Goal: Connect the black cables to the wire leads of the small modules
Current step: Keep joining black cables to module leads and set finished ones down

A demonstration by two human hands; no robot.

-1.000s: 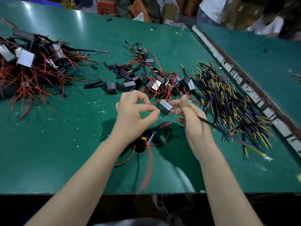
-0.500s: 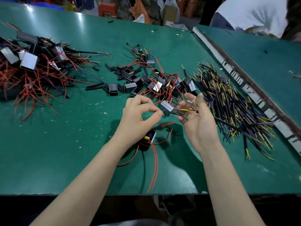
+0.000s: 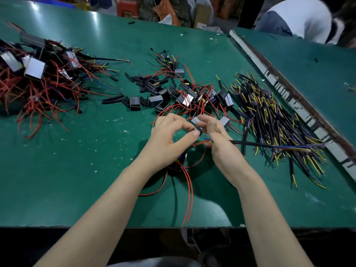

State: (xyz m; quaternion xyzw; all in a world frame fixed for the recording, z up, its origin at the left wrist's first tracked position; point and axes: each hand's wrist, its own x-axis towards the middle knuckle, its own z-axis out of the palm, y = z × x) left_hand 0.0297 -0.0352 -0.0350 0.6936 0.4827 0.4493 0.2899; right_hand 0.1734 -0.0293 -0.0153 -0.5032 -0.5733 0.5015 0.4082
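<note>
Left hand [image 3: 169,135], fingers curled, thumb and forefinger pinching a small module [image 3: 196,122] from its left side, raised off the green table [image 3: 81,170]. Right hand [image 3: 217,139] directly opposite, fingertips touching the same module from the right; lower fingers curled round one black cable [image 3: 256,144]. Cable running out rightward from the right fist, nearly level, yellow and blue-purple cores showing at its far end. Short blue tip poking out on the palm side, just beside red wire leads [image 3: 199,143] hanging under the module, between the two hands. Whether tip and leads touch: cannot tell.

Below the left wrist, on the table: another module [image 3: 178,164] with cable attached, long red leads trailing toward the near table edge.

Just beyond the knuckles of both hands: loose cluster of modules [image 3: 185,97] tangled in red leads, some silver faces up. Farther beyond the left hand, short black sleeve pieces [image 3: 142,81] scattered.

Right of the right hand, well within reach: heap of black cables [image 3: 273,120], yellow and purple ends splayed.

Far left of the left hand: large pile of modules with red wires [image 3: 38,78].

Beyond the heap of cables, second green table [image 3: 317,78], butted against the first; person in a white top [image 3: 300,18] at its far side.
</note>
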